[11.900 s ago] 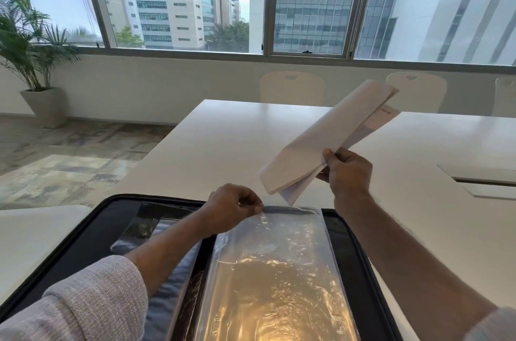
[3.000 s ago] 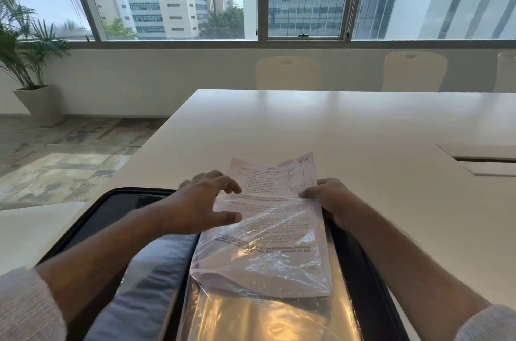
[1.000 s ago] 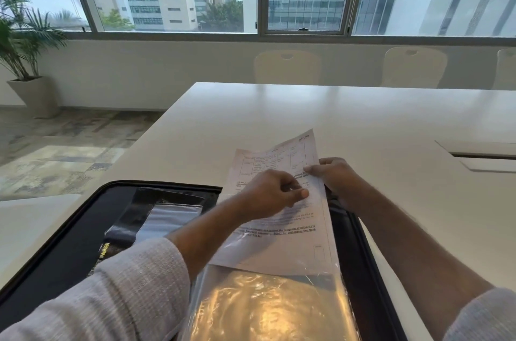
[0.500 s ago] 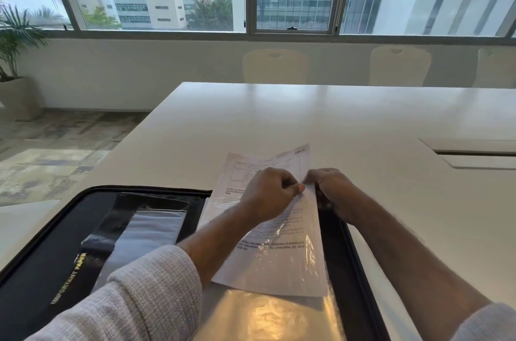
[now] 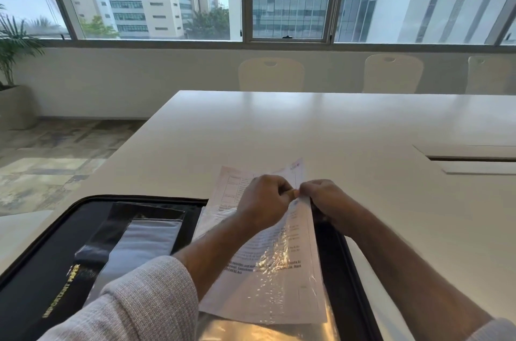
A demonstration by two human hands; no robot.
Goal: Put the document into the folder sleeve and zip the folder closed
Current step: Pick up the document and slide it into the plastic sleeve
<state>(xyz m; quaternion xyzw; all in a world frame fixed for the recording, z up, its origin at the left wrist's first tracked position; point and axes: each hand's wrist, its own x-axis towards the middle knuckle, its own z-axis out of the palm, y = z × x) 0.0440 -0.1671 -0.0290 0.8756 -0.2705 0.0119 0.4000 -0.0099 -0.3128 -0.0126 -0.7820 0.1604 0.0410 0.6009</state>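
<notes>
A black zip folder (image 5: 50,271) lies open at the table's near edge. Over its right half lies a clear plastic sleeve (image 5: 282,282) with a printed document (image 5: 240,184) partly inside it; the paper's top end sticks out past the sleeve's mouth. My left hand (image 5: 265,202) and my right hand (image 5: 321,198) meet at the sleeve's top right corner. Each pinches the sleeve's edge there, thumbs nearly touching. My left forearm crosses over the document's left part and hides it.
The white table (image 5: 307,131) stretches ahead, with a recessed cable hatch (image 5: 472,158) at the right. Pale chairs (image 5: 270,74) stand along its far side under the windows. A potted palm (image 5: 14,61) stands on the floor at far left. The folder's left half holds dark pockets.
Over the last second my hands have come together at the sleeve's top right corner. The document sits a little deeper in the sleeve than three seconds ago.
</notes>
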